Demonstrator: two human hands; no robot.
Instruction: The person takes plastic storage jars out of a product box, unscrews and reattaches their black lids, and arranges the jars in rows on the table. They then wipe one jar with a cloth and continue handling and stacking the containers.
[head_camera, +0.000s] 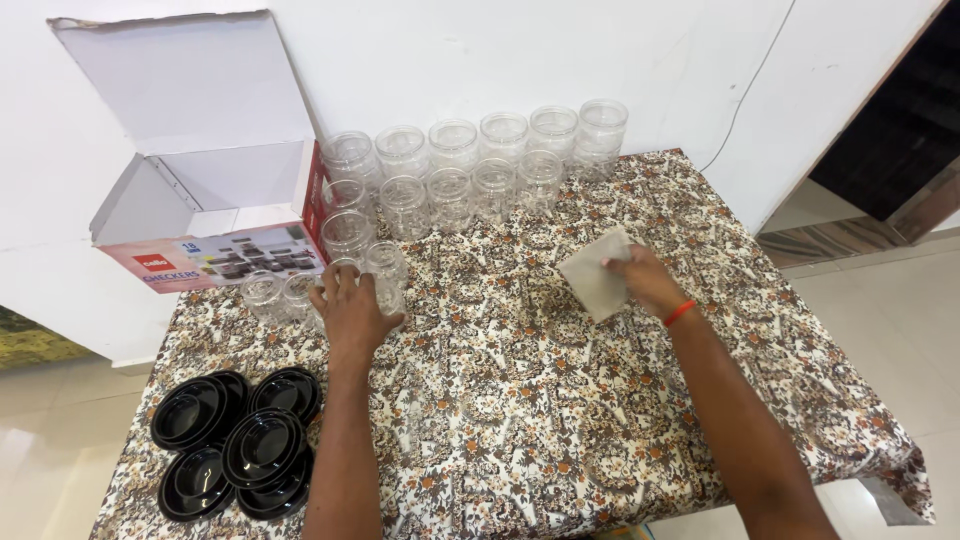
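Where the left hand (352, 312) covers it, a half-hidden clear jar (385, 275).

Only packaging here is one open cardboard box (215, 195) at about 10 o'clock, sitting on the table's (620, 400) far-left corner against the wall. White inside with flaps up, plus a red and pale printed front panel.
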